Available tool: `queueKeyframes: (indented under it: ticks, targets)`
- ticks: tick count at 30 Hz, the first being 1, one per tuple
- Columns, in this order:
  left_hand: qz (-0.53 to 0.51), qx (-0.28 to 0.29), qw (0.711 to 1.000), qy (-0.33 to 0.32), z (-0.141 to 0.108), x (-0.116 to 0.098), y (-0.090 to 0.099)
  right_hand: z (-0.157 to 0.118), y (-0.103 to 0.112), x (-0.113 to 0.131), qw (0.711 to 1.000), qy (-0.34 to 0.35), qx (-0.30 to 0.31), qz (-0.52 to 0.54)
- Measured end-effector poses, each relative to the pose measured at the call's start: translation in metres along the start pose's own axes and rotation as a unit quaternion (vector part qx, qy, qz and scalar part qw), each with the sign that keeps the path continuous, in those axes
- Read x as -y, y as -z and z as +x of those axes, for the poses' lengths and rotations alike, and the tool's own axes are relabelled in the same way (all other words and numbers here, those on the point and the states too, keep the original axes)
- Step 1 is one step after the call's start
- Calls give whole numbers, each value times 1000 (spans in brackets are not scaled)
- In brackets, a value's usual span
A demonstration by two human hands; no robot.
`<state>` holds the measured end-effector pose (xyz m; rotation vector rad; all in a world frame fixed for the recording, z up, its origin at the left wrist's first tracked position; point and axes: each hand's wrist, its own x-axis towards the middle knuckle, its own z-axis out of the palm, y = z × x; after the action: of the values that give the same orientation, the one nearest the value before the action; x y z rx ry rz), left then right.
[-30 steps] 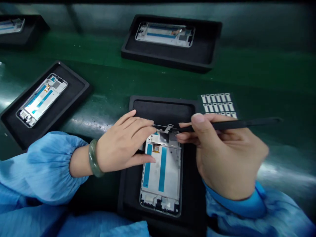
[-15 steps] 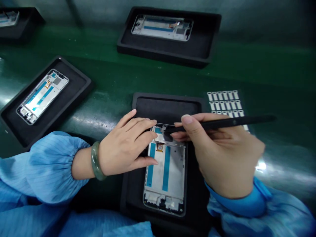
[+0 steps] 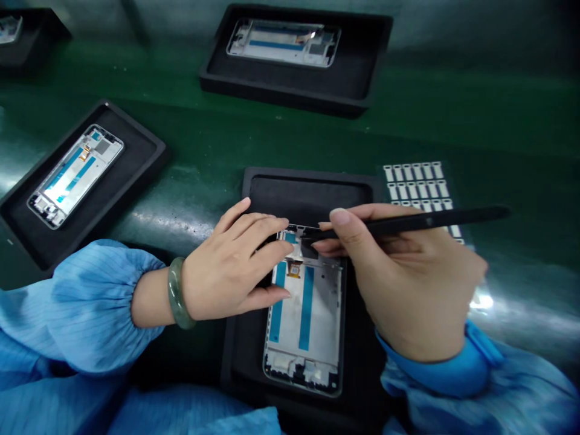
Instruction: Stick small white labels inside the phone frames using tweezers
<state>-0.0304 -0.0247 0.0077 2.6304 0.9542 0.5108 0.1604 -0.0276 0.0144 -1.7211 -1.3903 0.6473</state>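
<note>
- A small square label (image 3: pixel 294 270) on the open phone (image 3: pixel 324 314) carries marks too tiny to read.
- The phone lies in a black tray (image 3: pixel 312 188), between the person's hands.
- Left hand (image 3: pixel 222 266): fingers loosely spread, at the phone's upper left edge.
- Right hand (image 3: pixel 408 290): thumb and fingers pinch a slim black tool (image 3: pixel 435 219).
- A second ago a small silver piece (image 3: pixel 299 234) stuck up tilted at the tool's tip; now it sits lower, against the phone's top end.
- The right hand hides part of a sheet of pale pieces (image 3: pixel 417 181); another tray (image 3: pixel 34 45) is cut off at upper left.
</note>
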Motion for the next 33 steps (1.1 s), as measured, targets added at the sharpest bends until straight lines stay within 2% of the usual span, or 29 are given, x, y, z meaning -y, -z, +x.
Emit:
queueKeyframes:
  ticks: [10, 15, 21, 24, 28, 33]
  targets:
    - [49, 5, 999, -17, 4, 1, -2, 1, 0, 1, 1000, 12, 5, -18]
    - [65, 13, 998, -19, 6, -1, -1, -2, -2, -1, 999, 40, -4, -33]
    - [70, 9, 997, -17, 6, -2, -2, 4, -3, -9, 987, 103, -94, 79]
    - [55, -4, 998, -9, 5, 0, -5, 10, -2, -11, 987, 104, -59, 107]
    - [44, -7, 999, 0, 4, 0, -7, 13, -1, -11, 993, 68, 2, 101]
    - [40, 3, 999, 1, 4, 0, -6, 11, 1, -12, 997, 78, 11, 26]
